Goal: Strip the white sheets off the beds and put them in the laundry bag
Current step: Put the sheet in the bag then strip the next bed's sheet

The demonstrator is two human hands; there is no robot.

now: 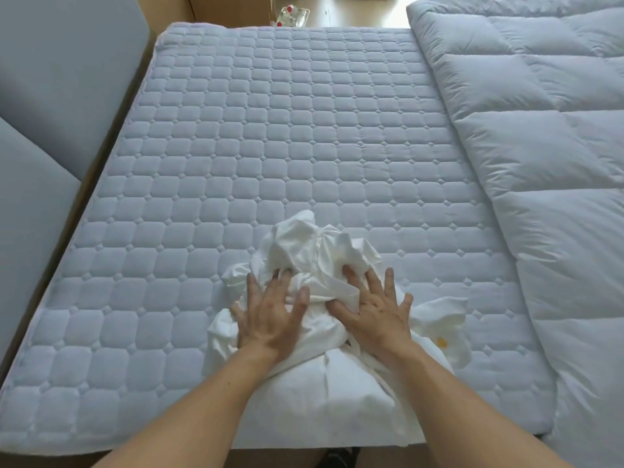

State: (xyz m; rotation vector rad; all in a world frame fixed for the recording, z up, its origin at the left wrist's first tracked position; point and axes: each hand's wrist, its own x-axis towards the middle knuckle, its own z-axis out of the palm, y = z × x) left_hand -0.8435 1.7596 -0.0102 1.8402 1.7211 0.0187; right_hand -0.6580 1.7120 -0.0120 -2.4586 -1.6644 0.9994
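A white sheet lies crumpled in a heap near the front edge of the bare quilted mattress. Part of it hangs over the front edge. My left hand lies on the left side of the heap, fingers spread, tips sunk into the folds. My right hand presses on the right side of the heap, fingers spread and digging into the cloth. A small yellow mark shows on the sheet's right end. No laundry bag is in view.
A thick white duvet is piled along the mattress's right side. A grey padded headboard stands at the left. Beyond the far edge is a wooden floor with a small clear item with red spots.
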